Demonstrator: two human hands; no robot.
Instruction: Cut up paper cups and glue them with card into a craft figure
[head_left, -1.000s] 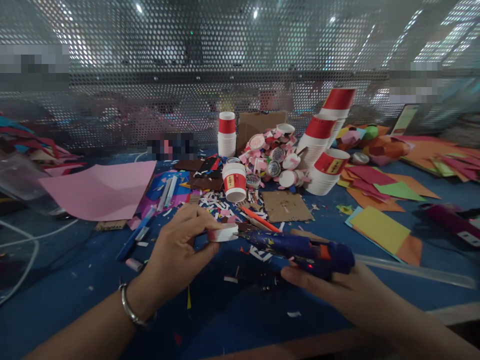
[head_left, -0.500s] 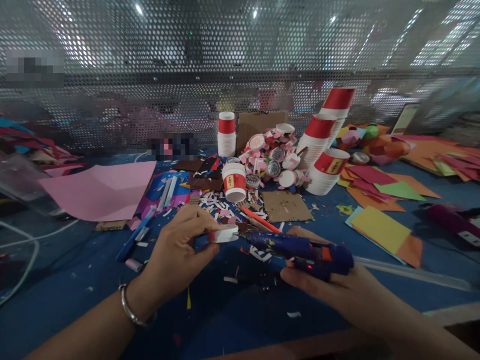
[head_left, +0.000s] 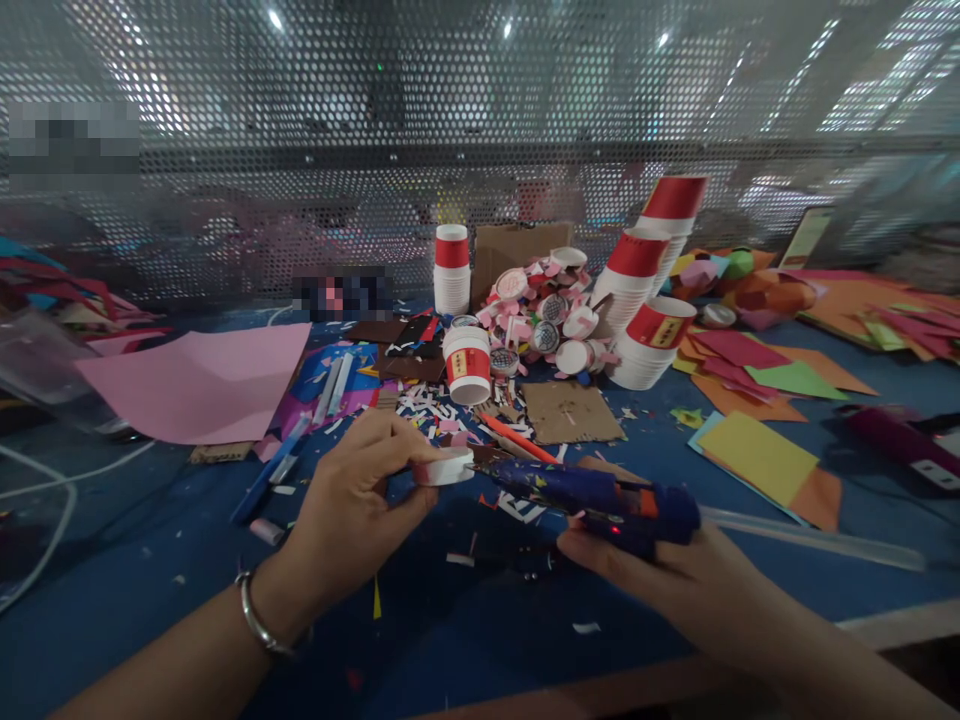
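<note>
Between thumb and fingers, my left hand [head_left: 367,480] pinches a short white paper-cup piece [head_left: 450,467], held above the table. My right hand [head_left: 645,575] is wrapped round a dark blue hot glue gun [head_left: 585,495], whose small red light is lit. The gun points left, and its nozzle meets or almost meets the right edge of the cup piece. A clear glue stick [head_left: 817,540] sticks out behind the gun. Just beyond my hands a red and white paper cup [head_left: 468,366] lies tipped with its base towards me.
A heap of small cup pieces with pink tabs [head_left: 544,320] lies mid-table, beside leaning paper cup stacks [head_left: 637,290]. Pink paper [head_left: 202,380] is at left, yellow paper [head_left: 757,455] at right. A cardboard square [head_left: 571,412], an orange pen [head_left: 517,436] and paper scraps lie ahead.
Both hands keep nearly the same pose, the glue gun's nozzle staying at the cup piece's edge. The view shifts very slightly.
</note>
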